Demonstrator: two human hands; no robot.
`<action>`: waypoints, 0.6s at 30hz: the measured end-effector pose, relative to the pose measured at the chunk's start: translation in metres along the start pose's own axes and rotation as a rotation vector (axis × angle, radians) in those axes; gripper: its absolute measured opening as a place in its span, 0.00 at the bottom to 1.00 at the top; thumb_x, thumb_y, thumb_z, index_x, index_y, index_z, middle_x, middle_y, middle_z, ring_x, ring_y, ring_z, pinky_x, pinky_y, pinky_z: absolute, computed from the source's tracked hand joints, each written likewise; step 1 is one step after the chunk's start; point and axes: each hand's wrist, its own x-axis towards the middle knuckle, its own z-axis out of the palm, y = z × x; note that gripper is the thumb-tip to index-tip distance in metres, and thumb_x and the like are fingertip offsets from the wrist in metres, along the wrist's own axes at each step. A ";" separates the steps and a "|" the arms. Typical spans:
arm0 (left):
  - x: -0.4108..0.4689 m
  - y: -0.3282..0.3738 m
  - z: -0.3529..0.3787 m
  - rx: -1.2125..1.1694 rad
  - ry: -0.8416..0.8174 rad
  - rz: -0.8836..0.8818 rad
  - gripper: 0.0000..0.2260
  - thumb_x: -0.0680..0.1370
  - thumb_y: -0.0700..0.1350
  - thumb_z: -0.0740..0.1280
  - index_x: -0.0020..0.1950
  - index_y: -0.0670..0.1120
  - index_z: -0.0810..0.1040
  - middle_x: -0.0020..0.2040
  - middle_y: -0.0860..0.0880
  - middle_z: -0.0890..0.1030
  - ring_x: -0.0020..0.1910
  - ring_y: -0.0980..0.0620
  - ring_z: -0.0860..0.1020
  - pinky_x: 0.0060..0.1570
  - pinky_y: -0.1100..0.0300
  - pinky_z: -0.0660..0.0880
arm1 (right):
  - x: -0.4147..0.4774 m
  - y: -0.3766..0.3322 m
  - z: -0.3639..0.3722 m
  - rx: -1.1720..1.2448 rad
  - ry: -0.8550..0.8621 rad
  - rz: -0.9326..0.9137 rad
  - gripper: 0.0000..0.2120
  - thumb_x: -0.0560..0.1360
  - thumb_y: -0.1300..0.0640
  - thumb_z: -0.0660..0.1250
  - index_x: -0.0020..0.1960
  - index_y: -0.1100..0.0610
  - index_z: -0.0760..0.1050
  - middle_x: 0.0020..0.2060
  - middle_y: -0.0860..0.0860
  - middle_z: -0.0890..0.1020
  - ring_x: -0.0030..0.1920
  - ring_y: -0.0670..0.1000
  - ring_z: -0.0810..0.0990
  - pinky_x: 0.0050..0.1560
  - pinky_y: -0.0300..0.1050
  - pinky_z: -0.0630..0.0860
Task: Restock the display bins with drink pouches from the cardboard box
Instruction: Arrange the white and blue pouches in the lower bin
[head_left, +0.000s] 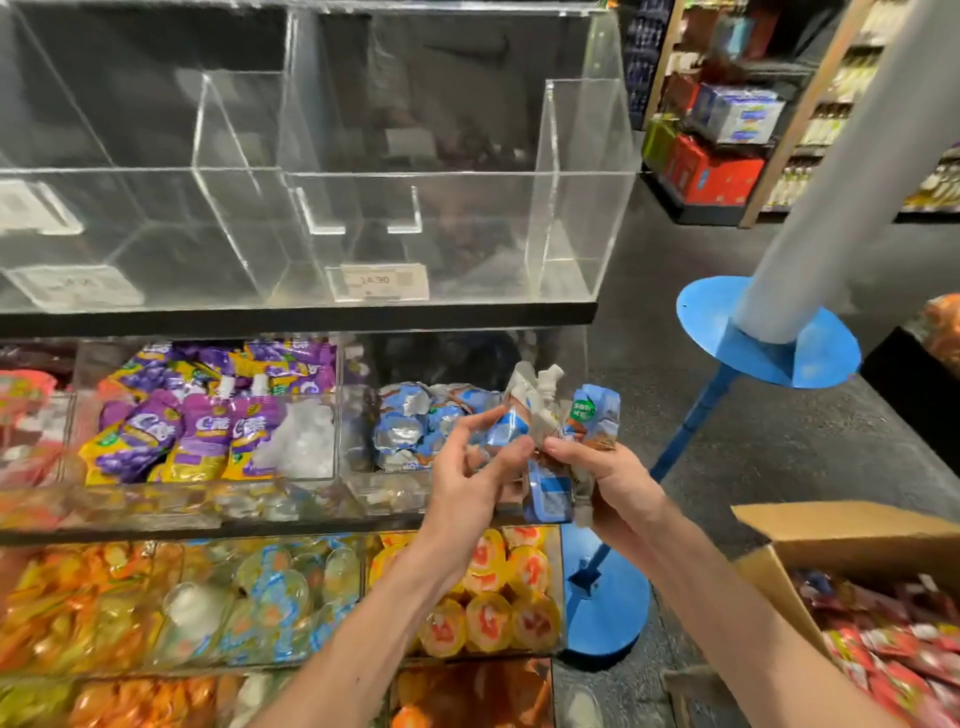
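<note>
Shop shelving fills my feed: a tiered stand of clear acrylic display bins (571, 218) runs from 9 to 12 o'clock, the top tier carrying a white price label (383, 281) on its front wall. Beyond it, at 1 to 2 o'clock, stocked shelves recede across a dark floor.

Near the middle of my view, both hands meet over the right-hand compartment of the middle tier (363, 488). The right hand (608, 478) is curled tight round a cluster of blue-and-white drink pouches (550, 415) with white spouts, which stand up out of the fist at mixed angles. The left hand (467, 467) comes in from 8 o'clock with its fingers half spread, and its thumb and forefinger pinch the edge of one pouch in that same cluster. The held pouches hang just in front of the compartment, where more blue pouches (410, 431) of the same kind lie heaped.

Next door at 9 o'clock, purple-and-yellow grape pouches (208, 431) fill the neighbouring compartment. Below, at 6 to 7 o'clock, orange and yellow jelly cups (488, 597) sit in the lowest tier.

At 4 o'clock the brown cardboard box (831, 530) stands open, its flap up, with red pouches (893, 639) packed inside. A blue metal stand with a round disc (810, 358) and a pale pole rises at 2 o'clock, between the bins and the box.
</note>
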 end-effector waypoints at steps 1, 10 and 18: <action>0.004 -0.001 0.000 0.006 0.036 -0.004 0.20 0.71 0.52 0.74 0.62 0.54 0.75 0.50 0.45 0.86 0.47 0.47 0.85 0.42 0.56 0.82 | 0.006 -0.002 0.001 -0.021 0.007 0.009 0.20 0.71 0.61 0.71 0.63 0.63 0.78 0.56 0.62 0.84 0.54 0.62 0.84 0.49 0.53 0.83; 0.060 0.009 -0.017 0.217 0.407 -0.078 0.08 0.79 0.40 0.69 0.55 0.48 0.74 0.41 0.46 0.79 0.28 0.59 0.79 0.27 0.60 0.78 | 0.080 -0.020 -0.001 -0.072 -0.005 0.144 0.18 0.69 0.62 0.74 0.57 0.67 0.80 0.51 0.63 0.85 0.54 0.64 0.83 0.56 0.62 0.80; 0.130 0.009 -0.056 0.743 0.633 -0.095 0.15 0.81 0.45 0.65 0.66 0.43 0.68 0.52 0.44 0.79 0.54 0.44 0.77 0.52 0.59 0.70 | 0.125 -0.012 -0.001 -0.138 -0.027 0.244 0.14 0.72 0.64 0.75 0.57 0.62 0.80 0.49 0.56 0.87 0.50 0.56 0.86 0.49 0.54 0.83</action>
